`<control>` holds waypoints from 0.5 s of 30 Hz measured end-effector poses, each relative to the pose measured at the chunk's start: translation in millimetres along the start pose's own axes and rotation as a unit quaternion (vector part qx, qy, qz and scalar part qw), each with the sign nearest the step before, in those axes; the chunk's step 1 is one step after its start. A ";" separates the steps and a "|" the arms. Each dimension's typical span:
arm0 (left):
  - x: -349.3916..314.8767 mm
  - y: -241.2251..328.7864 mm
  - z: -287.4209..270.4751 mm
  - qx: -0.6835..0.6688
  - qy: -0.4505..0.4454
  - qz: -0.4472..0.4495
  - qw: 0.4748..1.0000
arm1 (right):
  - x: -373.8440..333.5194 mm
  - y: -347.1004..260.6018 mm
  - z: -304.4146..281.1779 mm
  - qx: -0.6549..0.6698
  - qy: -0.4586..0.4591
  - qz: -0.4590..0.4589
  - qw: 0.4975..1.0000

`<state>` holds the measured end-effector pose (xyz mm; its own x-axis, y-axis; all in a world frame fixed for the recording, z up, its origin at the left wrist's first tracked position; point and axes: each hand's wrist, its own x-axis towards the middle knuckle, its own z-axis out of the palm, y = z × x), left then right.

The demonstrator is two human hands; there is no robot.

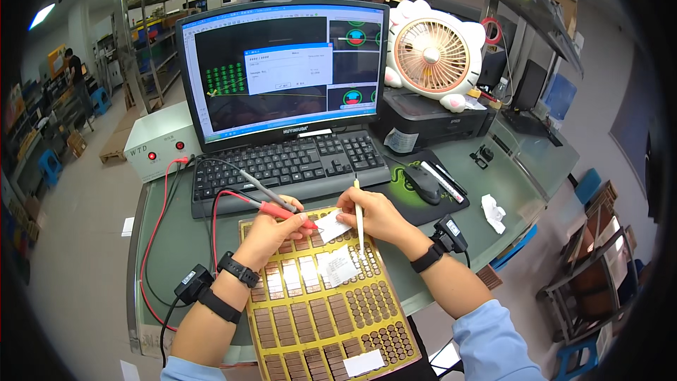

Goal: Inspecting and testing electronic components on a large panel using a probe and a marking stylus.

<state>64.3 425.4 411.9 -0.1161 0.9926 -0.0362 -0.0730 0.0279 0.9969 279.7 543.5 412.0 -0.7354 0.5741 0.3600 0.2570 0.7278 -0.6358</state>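
My left hand (pixel 265 237) is closed around a red test probe (pixel 283 212), its tip pointing right over the panel. A grey probe (pixel 266 189) also runs into the fingers of that hand. My right hand (pixel 381 217) grips a slim white pen-like tool (pixel 359 220), nearly upright, and its fingertips touch a small white paper slip (pixel 333 226). Under both hands lies a yellow-framed panel (pixel 303 344) with rows of copper-coloured rectangles and round pieces. On it rest a printed paper slip (pixel 338 266) and a blank white slip (pixel 364 363).
Behind the panel stand a keyboard (pixel 282 162) and a monitor (pixel 278 63). A white box (pixel 161 142) with red sockets feeds the probe leads at left. To the right are a mouse (pixel 422 183), a crumpled tissue (pixel 493 213), and a fan (pixel 434 53) on a printer (pixel 437 116).
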 end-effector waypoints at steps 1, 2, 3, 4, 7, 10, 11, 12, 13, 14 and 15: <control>1.1 -1.2 -0.1 0.003 0.000 0.001 1.000 | 1.4 0.3 -0.2 0.019 -0.003 0.007 1.000; 1.1 -5.4 0.5 0.004 -0.002 -0.005 1.000 | -1.2 1.3 1.0 0.024 -0.002 0.002 1.000; 0.4 -8.0 -0.8 0.005 -0.002 -0.007 1.000 | -2.1 1.5 3.7 0.027 -0.003 -0.007 1.000; -1.2 -7.9 -0.8 0.003 0.006 0.005 1.000 | -0.7 0.7 5.0 0.031 -0.010 -0.007 0.999; -0.3 -5.3 0.6 0.011 0.000 -0.001 1.000 | 0.4 1.3 4.1 0.035 -0.017 -0.014 0.999; 3.4 -3.9 4.4 0.026 -0.001 0.006 1.000 | -0.8 3.4 -0.2 0.005 -0.013 -0.024 1.000; 3.3 -5.4 4.5 0.032 0.005 0.004 0.999 | -2.2 0.2 -0.5 -0.002 -0.014 -0.015 1.000; 1.8 -5.3 3.5 0.028 0.008 0.006 1.000 | 1.1 2.0 -5.2 -0.039 -0.006 -0.035 0.999; 0.9 -6.0 2.3 0.026 0.002 0.013 1.000 | 5.4 6.6 -11.1 -0.077 0.002 -0.055 0.996; 0.5 -6.9 1.1 0.037 0.012 0.003 0.999 | 10.0 12.0 -21.4 -0.085 0.052 -0.064 0.993; 0.1 -6.4 0.3 0.049 0.026 -0.008 0.998 | 17.7 19.9 -31.6 -0.093 0.099 -0.075 0.988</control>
<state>65.0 425.3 405.5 -0.1668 0.9846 -0.0526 0.0215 0.0570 0.9981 291.6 580.0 427.3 -0.6412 0.5032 0.5793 0.2779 0.8560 -0.4358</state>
